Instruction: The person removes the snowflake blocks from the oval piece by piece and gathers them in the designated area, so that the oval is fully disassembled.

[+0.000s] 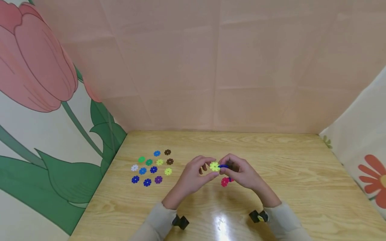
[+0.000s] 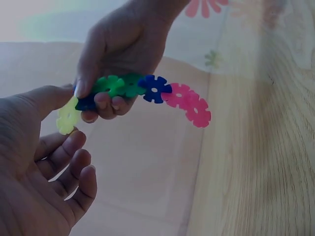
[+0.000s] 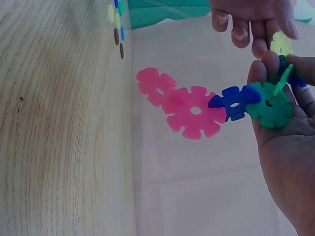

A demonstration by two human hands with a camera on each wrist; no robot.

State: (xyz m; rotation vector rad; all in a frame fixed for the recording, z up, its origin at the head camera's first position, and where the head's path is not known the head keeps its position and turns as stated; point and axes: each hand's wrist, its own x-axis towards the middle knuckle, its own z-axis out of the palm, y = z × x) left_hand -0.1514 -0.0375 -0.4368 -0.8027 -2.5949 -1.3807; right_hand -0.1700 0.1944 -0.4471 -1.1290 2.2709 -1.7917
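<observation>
Above the table my left hand point(image 1: 193, 173) pinches a yellow notched plastic disc point(image 1: 214, 166) at its rim between thumb and index finger. The disc joins the end of a chain of interlocking snowflake discs. My right hand point(image 1: 242, 174) grips this chain close to the yellow disc, around a blue disc partly hidden by its fingers. In the right wrist view, green discs point(image 3: 269, 109) lie against the palm, followed by another blue disc point(image 3: 232, 104). Two pink discs point(image 3: 195, 123) make up the far end, hanging free of the right hand.
Several loose notched discs lie spread on the left of the wooden table point(image 1: 289, 167), among them a white disc point(image 1: 134, 168), a purple disc point(image 1: 158, 179) and a brown disc point(image 1: 170, 161). A pink cloth point(image 1: 181, 67) hangs behind the table.
</observation>
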